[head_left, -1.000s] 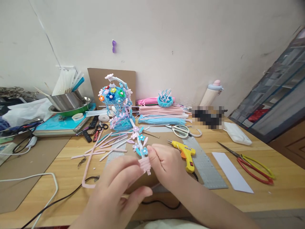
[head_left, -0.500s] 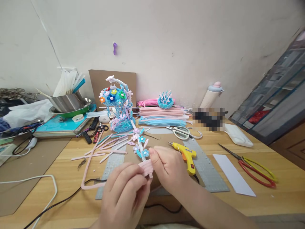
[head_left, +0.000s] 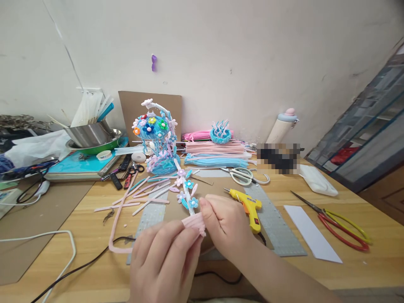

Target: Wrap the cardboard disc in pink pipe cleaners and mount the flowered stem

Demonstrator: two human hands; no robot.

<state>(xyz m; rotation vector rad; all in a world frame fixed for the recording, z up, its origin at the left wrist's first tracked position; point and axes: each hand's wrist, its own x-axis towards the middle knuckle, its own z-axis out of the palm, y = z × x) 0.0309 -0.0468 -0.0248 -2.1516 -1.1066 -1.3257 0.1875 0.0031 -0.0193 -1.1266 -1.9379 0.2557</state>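
Both hands come together over the front of the desk at a pale pink piece of fuzzy pipe cleaners (head_left: 194, 221) packed side by side. My left hand (head_left: 166, 261) is closed, its thumb and fingers pinching the piece from the left. With fingers curled, my right hand (head_left: 227, 225) grips its right end; those fingertips are partly hidden. A long bent pink pipe cleaner (head_left: 114, 227) runs from beside my left hand out over the desk. Just behind the piece is a white stem (head_left: 186, 194) with pink and blue pipe-cleaner flowers; its lower end is hidden.
A yellow glue gun (head_left: 249, 205) lies right of my hands on the grey cutting mat (head_left: 285, 237). Red-and-yellow-handled scissors (head_left: 344, 231) and a white paper strip (head_left: 311, 233) lie farther right. Behind stand a flowered blue pipe-cleaner ornament (head_left: 162, 162) and pipe-cleaner bundles (head_left: 216, 148).
My left fingers have shifted on the pink piece, and more of its ribbed top shows. Both hands stay closed at the same spot; the whole view has shifted slightly.
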